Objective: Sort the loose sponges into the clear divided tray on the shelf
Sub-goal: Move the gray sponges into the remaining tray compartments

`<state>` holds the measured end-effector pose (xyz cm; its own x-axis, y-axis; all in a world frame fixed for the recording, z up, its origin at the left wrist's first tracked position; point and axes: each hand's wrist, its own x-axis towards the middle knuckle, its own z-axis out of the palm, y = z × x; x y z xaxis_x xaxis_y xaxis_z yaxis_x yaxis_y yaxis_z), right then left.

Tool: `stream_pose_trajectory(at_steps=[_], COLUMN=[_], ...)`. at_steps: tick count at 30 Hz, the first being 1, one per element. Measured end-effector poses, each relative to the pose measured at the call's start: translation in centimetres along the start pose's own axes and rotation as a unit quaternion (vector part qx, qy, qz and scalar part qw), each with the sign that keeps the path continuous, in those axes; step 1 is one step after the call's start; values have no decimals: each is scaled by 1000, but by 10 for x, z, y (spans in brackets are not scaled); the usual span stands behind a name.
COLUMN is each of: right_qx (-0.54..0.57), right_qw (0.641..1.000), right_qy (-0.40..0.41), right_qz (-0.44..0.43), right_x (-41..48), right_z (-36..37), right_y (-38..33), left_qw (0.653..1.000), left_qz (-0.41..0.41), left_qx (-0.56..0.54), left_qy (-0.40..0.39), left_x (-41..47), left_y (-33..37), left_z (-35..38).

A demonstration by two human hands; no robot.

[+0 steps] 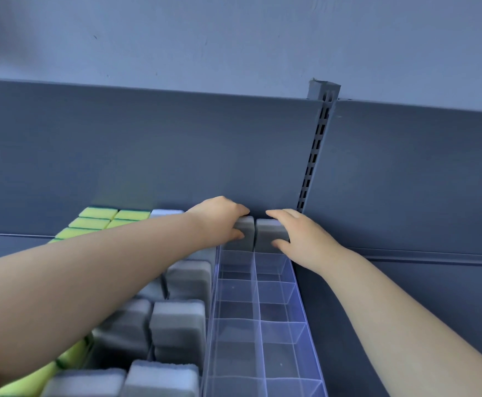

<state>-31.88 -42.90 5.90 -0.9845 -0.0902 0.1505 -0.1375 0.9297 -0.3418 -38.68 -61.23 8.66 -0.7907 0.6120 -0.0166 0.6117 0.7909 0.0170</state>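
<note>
Shelf [406, 296]: we found a dark grey unit with a tall back panel. The task's things sat along its left and middle.

Clear divided tray [301, 325]: it lay on the shelf, running from the near edge toward the back panel, in two columns of compartments. Every compartment we could see nearer than the far pair was empty.

Loose grey sponges [176, 325]: a crowded group lay just beside the tray's left wall, partly hidden under the left forearm. We judged these to be the bulk of the work left.

Yellow-green sponges [96, 222]: these stood in rows further left and toward the back, with more at the near left corner. None was in the tray, and we could not tell whether they were loose.

Left hand [219, 222]: fingers were curled over the far top edge of the left grey sponge [245, 230], thumb against its near face. It gripped the sponge.

Right hand [305, 239]: it held the right grey sponge [270, 233] likewise, fingers over the top and thumb on the near side.

Two held sponges: they stood side by side, close to touching, in the tray's far pair of compartments by the back panel. We could not tell whether they were fully seated.

Progress: early. We counted two sponges placed at most, with neither yet released.
</note>
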Motion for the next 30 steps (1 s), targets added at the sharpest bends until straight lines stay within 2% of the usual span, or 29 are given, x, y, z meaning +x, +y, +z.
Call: stream_pose_trajectory(at_steps=[7, 15, 23, 28, 30], right_qx=[-2, -12, -23, -14, 0], right_qw=[999, 998, 991, 971, 960], right_qy=[43, 65, 75, 85, 89], right_qz=[-13, -3, 112, 223, 266], right_x=[-41, -160, -370, -499, -539], right_z=[-27, -66, -97, -96, -92], right_y=[5, 44, 130, 178, 191], left_qw=[999, 989, 972, 949, 946], left_qz=[12, 86, 196, 280, 290], left_qx=[37, 69, 12, -40, -54], left_qy=[33, 97, 128, 141, 134], left_x=[-32, -75, -131, -163, -169], left_y=[36, 163, 358, 466, 500], left_z=[-15, -20, 24, 76, 92])
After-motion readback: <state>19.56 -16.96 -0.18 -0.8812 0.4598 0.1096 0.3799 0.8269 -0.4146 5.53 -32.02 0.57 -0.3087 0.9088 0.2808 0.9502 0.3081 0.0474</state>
